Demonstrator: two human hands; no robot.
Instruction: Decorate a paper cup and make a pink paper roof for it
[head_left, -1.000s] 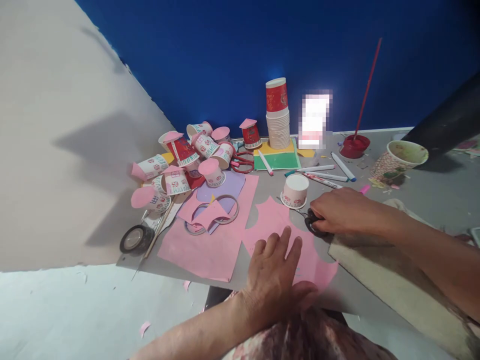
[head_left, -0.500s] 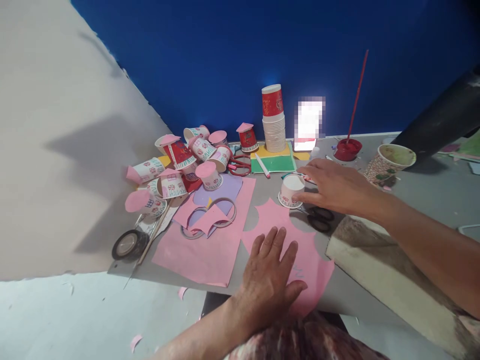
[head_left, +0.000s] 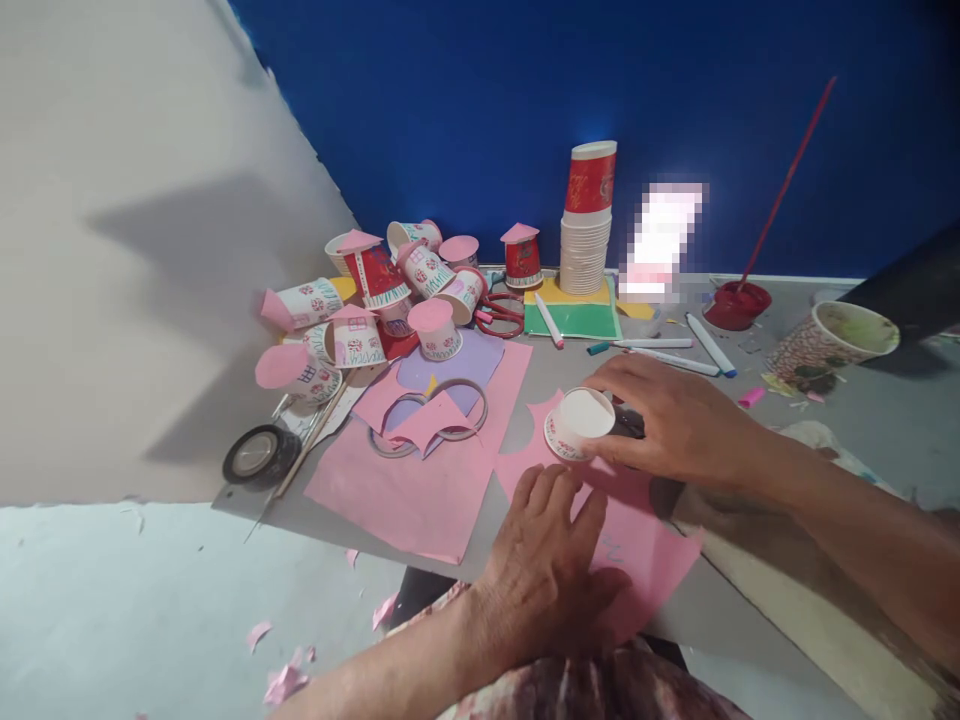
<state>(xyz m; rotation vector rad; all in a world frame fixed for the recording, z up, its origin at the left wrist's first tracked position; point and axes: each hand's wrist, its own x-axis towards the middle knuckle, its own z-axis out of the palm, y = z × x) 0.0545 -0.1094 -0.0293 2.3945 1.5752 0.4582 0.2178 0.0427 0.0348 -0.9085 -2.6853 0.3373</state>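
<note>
head view, centre of frame: right hand grips an inverted paper cup, rim down on the scalloped pink sheet; left hand lies flat and open, pinning that sheet to the bench. judgement: keep the rim flush and the sheet still. at right, an upright cup holds greenish residue; a red dish holds a stick.

Stacked paper cups, markers, tape roll, red scissors.
</note>
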